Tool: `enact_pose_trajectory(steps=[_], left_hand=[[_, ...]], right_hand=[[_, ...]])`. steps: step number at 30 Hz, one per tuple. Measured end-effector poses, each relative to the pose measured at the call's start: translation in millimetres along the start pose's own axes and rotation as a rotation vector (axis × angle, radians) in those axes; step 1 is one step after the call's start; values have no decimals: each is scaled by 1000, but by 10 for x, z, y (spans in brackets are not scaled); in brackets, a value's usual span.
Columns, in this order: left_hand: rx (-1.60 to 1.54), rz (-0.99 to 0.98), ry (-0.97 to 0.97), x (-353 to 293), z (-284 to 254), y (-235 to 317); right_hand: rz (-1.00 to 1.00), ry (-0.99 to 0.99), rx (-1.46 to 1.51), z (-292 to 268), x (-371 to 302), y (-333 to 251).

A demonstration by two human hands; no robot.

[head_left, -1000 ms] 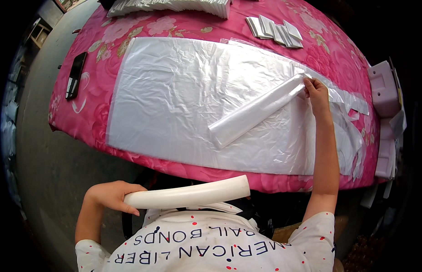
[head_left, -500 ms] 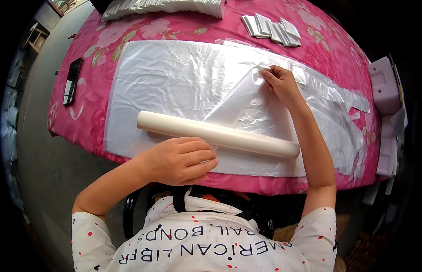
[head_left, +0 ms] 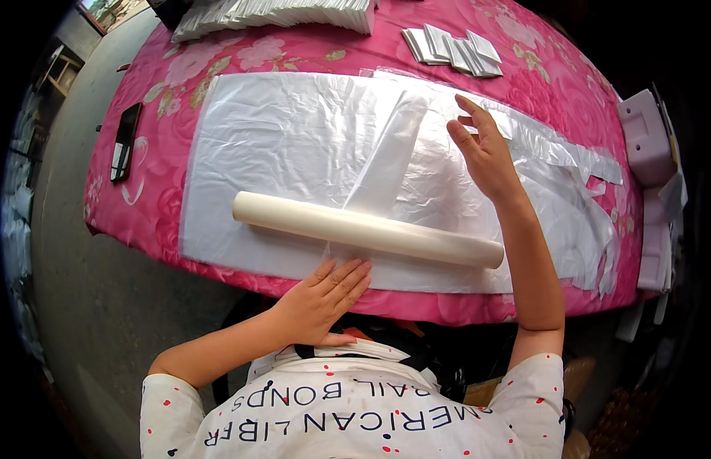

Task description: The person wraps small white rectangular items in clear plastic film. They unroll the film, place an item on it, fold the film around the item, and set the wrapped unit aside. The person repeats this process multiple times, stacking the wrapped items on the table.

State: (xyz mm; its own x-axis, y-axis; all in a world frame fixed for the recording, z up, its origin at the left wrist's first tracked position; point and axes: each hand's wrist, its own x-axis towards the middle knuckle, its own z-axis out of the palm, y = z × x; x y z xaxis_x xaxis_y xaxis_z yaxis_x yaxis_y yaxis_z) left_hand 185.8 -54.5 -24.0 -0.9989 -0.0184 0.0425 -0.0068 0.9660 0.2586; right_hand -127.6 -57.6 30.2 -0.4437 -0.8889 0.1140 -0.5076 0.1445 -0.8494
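Note:
A long cream-white tube (head_left: pixel 367 229) lies slantwise across a stack of thin white plastic sheets (head_left: pixel 271 126). From beneath it a narrow folded strip of white plastic (head_left: pixel 386 157) runs toward the far side of the stack. My left hand (head_left: pixel 329 298) rests with its fingers stretched flat on the near edge of the stack, just in front of the tube. Over the right part of the sheets is my right hand (head_left: pixel 482 145), fingers apart and holding nothing, to the right of the strip's far end.
A pink flowered cloth (head_left: pixel 164 206) covers the table. At the far side stand a long row of folded white packets (head_left: pixel 287 14) and a small pile of them (head_left: pixel 455 50). A black phone (head_left: pixel 125 141) lies at the left. Pale pink foam boxes (head_left: pixel 647 145) stand off the right edge.
My right hand has let go of the plastic strip, which now lies narrower and further left. My left hand has flattened out on the near edge of the sheets.

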Motion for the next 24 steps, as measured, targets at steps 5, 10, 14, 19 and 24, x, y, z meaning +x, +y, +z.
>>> enact_pose_trajectory(steps=[5,10,14,19,24], left_hand=[[24,-71,47,50,111,213],[29,-105,12,30,96,274],[-49,-62,14,49,99,220],[-53,81,61,55,-85,-55],[76,60,7,103,27,-15]], right_hand=[[-362,-398,-328,374,-969,-305],[-353,-220,-467,234,-1016,-140],[-162,150,-635,-331,-737,362],[-115,195,-657,-596,-797,418],[-283,-190,-452,-69,-1179,-78]])
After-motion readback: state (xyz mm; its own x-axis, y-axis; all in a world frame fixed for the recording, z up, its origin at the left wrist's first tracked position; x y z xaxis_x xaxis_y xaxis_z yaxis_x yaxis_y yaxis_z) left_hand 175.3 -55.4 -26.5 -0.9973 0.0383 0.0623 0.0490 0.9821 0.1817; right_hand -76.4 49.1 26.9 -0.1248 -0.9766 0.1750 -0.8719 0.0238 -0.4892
